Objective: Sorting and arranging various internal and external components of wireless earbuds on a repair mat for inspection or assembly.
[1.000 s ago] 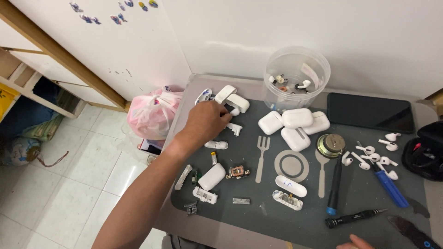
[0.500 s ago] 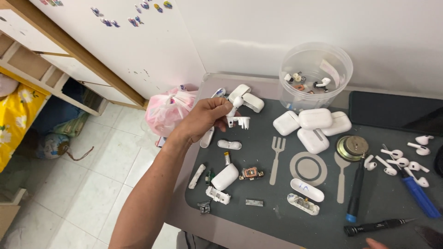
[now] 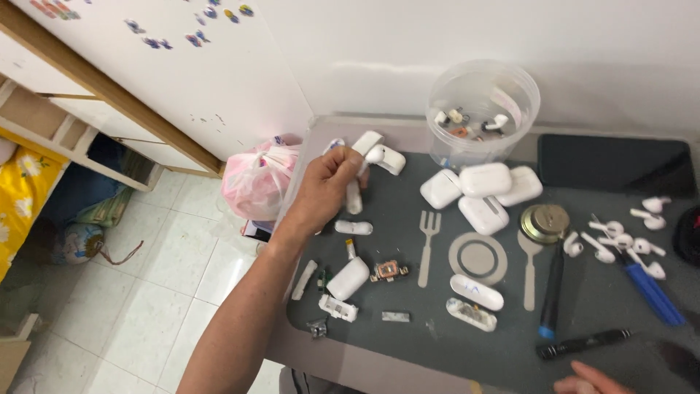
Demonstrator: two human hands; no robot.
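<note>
Left hand (image 3: 329, 182): raised over the far-left part of the desk (image 3: 364, 365); fingers curled shut around a small white plastic piece (image 3: 354, 195) whose lower end pokes out below the fist; forearm runs down to the lower left edge of the view
Held piece: in the left hand's grip, above the dark mat (image 3: 583, 314); whether its tip touches the mat cannot be told
Just beside the hand: an opened white earbud case (image 3: 379, 151) to its right, at the mat's far edge; a small white oblong part (image 3: 353, 228) lies on the mat just below the fist
Nearer parts: a white case shell (image 3: 348, 278), a small circuit board (image 3: 389, 271) next to it, a white strip (image 3: 304, 279) at the mat's left edge
Middle of mat: fork-shaped grey outline (image 3: 428, 244); grey ring (image 3: 477, 258); three closed white cases (image 3: 481, 191) clustered together
Far edge: clear plastic tub (image 3: 483, 109) holding small parts
Right side: loose white earbuds (image 3: 620, 239); blue-handled tool (image 3: 652, 292); black pen-like tool (image 3: 583, 343)
Right hand (image 3: 594, 381): only fingers show at the bottom edge, near the black tool; its grip cannot be told
Off the desk: pink plastic bag (image 3: 255, 179) on the tiled floor to the left
</note>
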